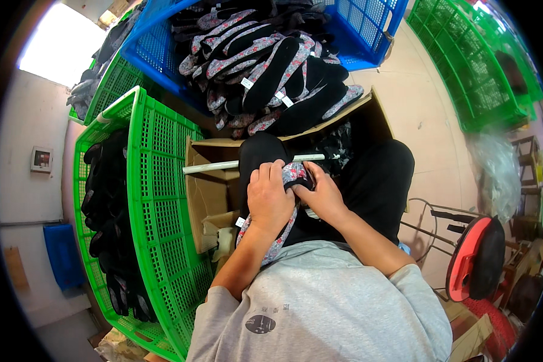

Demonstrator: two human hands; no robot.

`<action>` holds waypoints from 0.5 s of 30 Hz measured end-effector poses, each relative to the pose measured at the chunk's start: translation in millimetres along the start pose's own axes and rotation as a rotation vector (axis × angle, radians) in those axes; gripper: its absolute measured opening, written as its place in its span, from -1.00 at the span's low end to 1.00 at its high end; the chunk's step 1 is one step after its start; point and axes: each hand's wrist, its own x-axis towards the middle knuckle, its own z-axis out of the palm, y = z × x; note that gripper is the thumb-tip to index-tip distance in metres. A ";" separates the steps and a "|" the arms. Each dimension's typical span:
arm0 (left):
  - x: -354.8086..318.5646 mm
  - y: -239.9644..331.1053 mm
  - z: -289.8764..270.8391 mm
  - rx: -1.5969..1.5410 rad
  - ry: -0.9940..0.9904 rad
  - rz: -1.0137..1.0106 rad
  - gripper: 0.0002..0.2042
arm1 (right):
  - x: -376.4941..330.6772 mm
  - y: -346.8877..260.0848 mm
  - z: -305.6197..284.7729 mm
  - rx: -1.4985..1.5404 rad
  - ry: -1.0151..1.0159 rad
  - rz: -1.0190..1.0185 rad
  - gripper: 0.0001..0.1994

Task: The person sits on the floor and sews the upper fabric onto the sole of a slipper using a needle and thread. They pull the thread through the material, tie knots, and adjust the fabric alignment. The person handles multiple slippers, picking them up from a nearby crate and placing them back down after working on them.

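Note:
A floral cloth slipper [294,174] with a black lining or sole is held over my lap, its patterned cloth running down below my left wrist with a small white tag. My left hand [266,194] is closed over the slipper from the left, back of the hand up. On the other side, my right hand [326,196] pinches its black edge between thumb and fingers. A white rod [214,167] lies across the cardboard box [206,211] and passes behind my hands. Part of the slipper is hidden under my fingers.
A heap of similar floral slippers [277,66] spills from a blue crate [368,33] in front. Green crates stand on the left [163,241] and far right [464,66], the left one holding black slippers [117,241]. A round red-and-black stool [473,259] is at the right.

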 end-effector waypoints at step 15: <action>1.3 -6.2 15.6 -0.105 0.116 0.006 -0.64 | 20.7 17.5 5.1 -0.090 0.075 -0.082 -0.46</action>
